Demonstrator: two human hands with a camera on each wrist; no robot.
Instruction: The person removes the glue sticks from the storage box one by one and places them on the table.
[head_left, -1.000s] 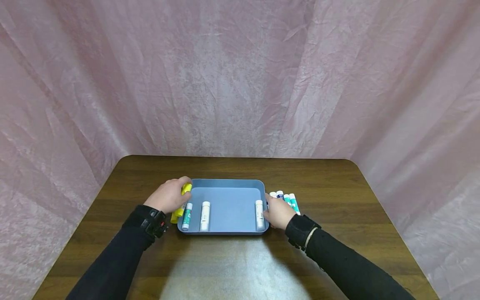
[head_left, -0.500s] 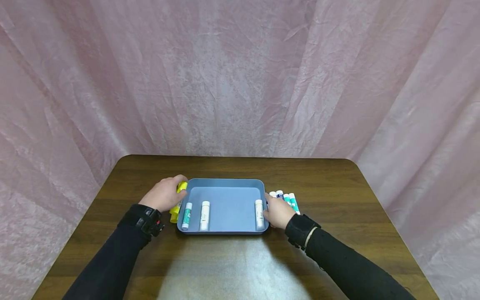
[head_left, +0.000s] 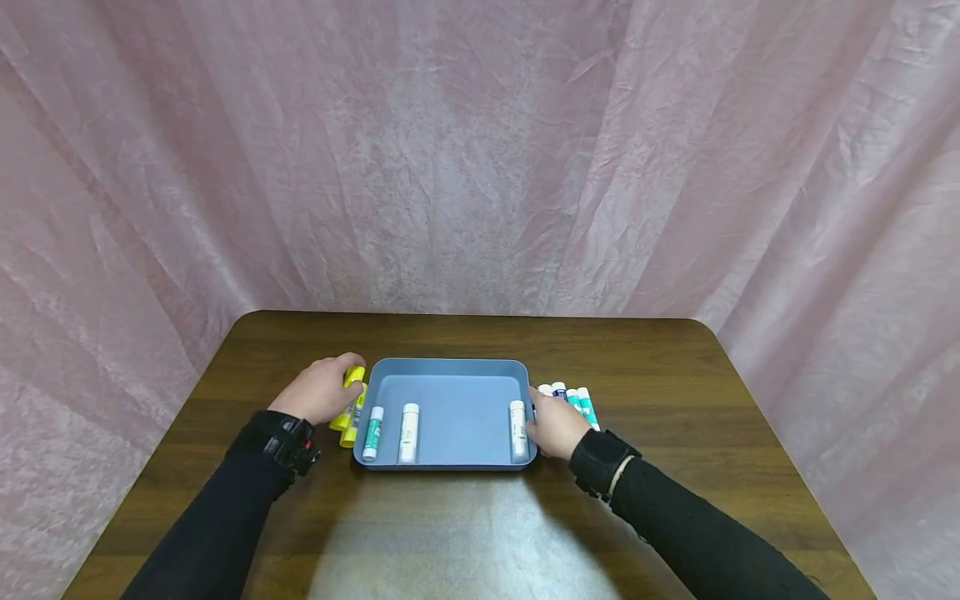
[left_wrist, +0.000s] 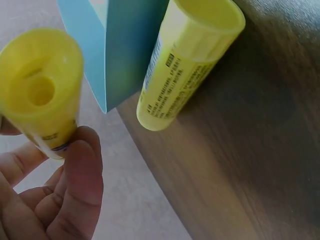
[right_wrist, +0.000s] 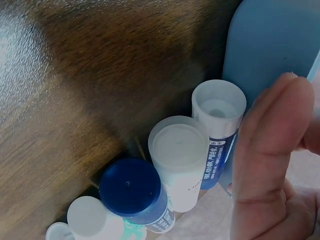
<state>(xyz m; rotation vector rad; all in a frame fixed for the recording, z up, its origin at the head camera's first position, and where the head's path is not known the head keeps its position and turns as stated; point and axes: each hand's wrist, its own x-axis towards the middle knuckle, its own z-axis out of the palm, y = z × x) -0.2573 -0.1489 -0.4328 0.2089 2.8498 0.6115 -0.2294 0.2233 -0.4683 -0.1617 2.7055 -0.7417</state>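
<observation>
My left hand (head_left: 317,392) pinches a yellow glue stick (left_wrist: 42,95) between thumb and fingers, just left of the tray. Another yellow glue stick (left_wrist: 182,65) leans close to the tray's left wall. The shallow blue tray (head_left: 457,417) holds a green-and-white glue stick (head_left: 372,434) at its left, a white glue stick (head_left: 408,433) beside that, and a white one (head_left: 518,432) along the right side. My right hand (head_left: 558,423) rests at the tray's right edge; its foremost digit looks straight in the right wrist view, and part of the hand is out of sight.
Right of the tray lie several glue sticks in a row, including a blue-capped one (right_wrist: 131,192), a white-capped one (right_wrist: 180,160) and green-and-white ones (head_left: 587,407). All stand on a brown wooden table (head_left: 450,533). A pink curtain (head_left: 480,167) hangs behind it.
My left hand has moved left with the yellow glue stick, away from the tray's rim, so the other yellow one shows more. My right hand has stayed in place.
</observation>
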